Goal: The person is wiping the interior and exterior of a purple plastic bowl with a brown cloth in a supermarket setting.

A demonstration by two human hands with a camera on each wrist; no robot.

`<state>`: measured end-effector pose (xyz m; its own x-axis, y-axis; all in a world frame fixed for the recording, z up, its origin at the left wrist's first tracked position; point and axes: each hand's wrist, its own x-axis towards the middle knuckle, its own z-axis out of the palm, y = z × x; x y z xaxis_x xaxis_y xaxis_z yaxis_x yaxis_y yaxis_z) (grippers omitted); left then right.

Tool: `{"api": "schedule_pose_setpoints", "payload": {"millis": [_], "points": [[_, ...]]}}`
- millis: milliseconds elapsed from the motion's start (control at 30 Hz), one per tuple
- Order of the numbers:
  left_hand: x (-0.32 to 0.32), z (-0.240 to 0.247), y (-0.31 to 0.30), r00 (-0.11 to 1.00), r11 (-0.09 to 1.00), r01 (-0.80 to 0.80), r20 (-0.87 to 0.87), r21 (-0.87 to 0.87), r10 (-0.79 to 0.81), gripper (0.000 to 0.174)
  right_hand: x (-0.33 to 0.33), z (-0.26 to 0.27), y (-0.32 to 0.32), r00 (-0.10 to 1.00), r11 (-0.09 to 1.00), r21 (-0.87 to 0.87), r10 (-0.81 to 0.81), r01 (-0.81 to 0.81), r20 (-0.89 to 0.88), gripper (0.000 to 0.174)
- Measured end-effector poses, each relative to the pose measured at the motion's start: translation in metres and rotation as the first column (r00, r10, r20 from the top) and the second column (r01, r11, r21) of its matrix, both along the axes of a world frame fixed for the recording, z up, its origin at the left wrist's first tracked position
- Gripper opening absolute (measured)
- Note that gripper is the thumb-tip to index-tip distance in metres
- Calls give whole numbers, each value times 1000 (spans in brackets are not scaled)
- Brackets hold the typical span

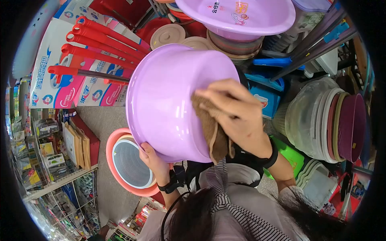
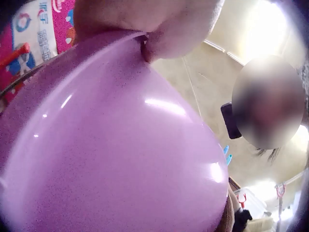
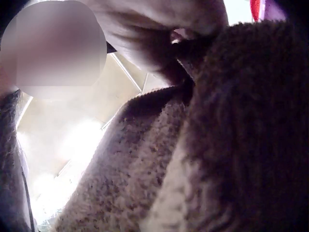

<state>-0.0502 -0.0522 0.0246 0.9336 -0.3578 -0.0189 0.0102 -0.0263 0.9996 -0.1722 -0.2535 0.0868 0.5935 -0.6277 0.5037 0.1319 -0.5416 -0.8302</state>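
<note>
A glossy purple plastic basin (image 1: 169, 92) is held up in front of the body, tipped so its rounded outside faces the head camera. My left hand (image 1: 155, 162) grips its rim at the lower left, with the thumb on the outer side. In the left wrist view the basin's smooth wall (image 2: 125, 145) fills most of the picture, and the hand (image 2: 149, 24) pinches the rim at the top. My right hand (image 1: 237, 112) holds a brown cloth (image 1: 215, 136) against the basin's base. The cloth's fuzzy folds (image 3: 135, 150) hang from the right hand (image 3: 164, 29) in the right wrist view.
Red-handled poles (image 1: 100, 42) and printed boxes (image 1: 60, 76) stand at the left. A larger purple basin (image 1: 257, 20) sits on a stack behind. Nested buckets (image 1: 317, 120) lie at the right. An orange basin with a grey-white basket (image 1: 132, 164) stands on the floor below.
</note>
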Motion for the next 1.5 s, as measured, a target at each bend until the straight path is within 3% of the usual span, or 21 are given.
{"api": "schedule_pose_setpoints", "payload": {"millis": [133, 200, 267, 333, 400, 533, 600, 700, 733, 800, 933, 1000, 1133, 1167, 1200, 1300, 1367, 1400, 1467, 1500], "points": [[-5, -1, 2, 992, 995, 43, 117, 91, -54, 54, -1, 18, -6, 997, 990, -116, -77, 78, 7, 38], [-6, -7, 3, 990, 995, 24, 134, 93, -36, 54, -6, 20, 4, 999, 972, -235, -12, 0, -51, 34], [-5, -7, 4, 988, 995, 4, 154, 96, -19, 54, -17, 20, 18, 969, 961, -158, 207, -227, -134, 33], [-3, -4, 3, 991, 995, 77, 108, 58, -83, 54, -25, 36, 28, 937, 938, -208, 216, -277, -274, 32], [-3, 4, -4, 989, 994, 73, 121, 83, -83, 55, -22, 25, 16, 960, 935, -252, 204, -249, -191, 32], [-4, 9, -6, 991, 990, 62, 108, 127, -76, 55, -4, 15, -17, 991, 972, -231, -72, 44, -115, 40], [-5, 7, -6, 993, 994, 52, 100, 101, -62, 55, -6, 16, -12, 992, 978, -205, -50, 26, -113, 39], [0, 5, -6, 999, 999, 3, 41, 51, -5, 54, -17, 4, 21, 978, 952, -235, 170, -195, -124, 36], [3, 4, -8, 999, 999, -32, -15, 19, 32, 54, -21, -1, 32, 951, 941, -157, 284, -301, -120, 36], [13, -3, -7, 998, 999, -48, -41, -11, 48, 54, -30, -20, 50, 929, 931, -79, 342, -355, -140, 34], [29, -13, -2, 991, 994, -85, -105, -75, 77, 55, -47, -55, 60, 927, 938, -61, 325, -341, -187, 34], [28, -10, -7, 989, 992, -107, -108, -69, 99, 55, -49, -59, 59, 955, 959, -115, 235, -258, -180, 36], [26, -8, -8, 988, 994, -97, -128, -55, 89, 55, -31, -49, 69, 985, 985, -27, 168, -169, -49, 41], [25, -6, -9, 988, 994, -94, -128, -60, 85, 55, -25, -38, 69, 990, 982, -124, 138, -142, -36, 42], [23, -4, -11, 988, 994, -87, -130, -70, 77, 56, -20, -36, 75, 994, 989, -103, 106, -106, -5, 38], [22, -5, -2, 993, 996, -67, -96, -52, 62, 56, -23, -42, 71, 988, 978, -143, 155, -154, -7, 32], [27, -11, 4, 997, 999, -44, -65, -28, 42, 56, -35, -53, 60, 942, 934, -127, 327, -335, -75, 28], [29, -14, 6, 997, 998, -46, -71, -49, 42, 55, -41, -54, 55, 922, 929, 45, 369, -367, -116, 28], [27, -16, 5, 994, 997, -44, -98, -64, 38, 54, -43, -65, 35, 975, 974, -145, 147, -171, -166, 26], [27, -15, 4, 988, 995, -67, -142, -77, 56, 54, -41, -65, 29, 986, 991, -102, 66, -82, -155, 26]]}}
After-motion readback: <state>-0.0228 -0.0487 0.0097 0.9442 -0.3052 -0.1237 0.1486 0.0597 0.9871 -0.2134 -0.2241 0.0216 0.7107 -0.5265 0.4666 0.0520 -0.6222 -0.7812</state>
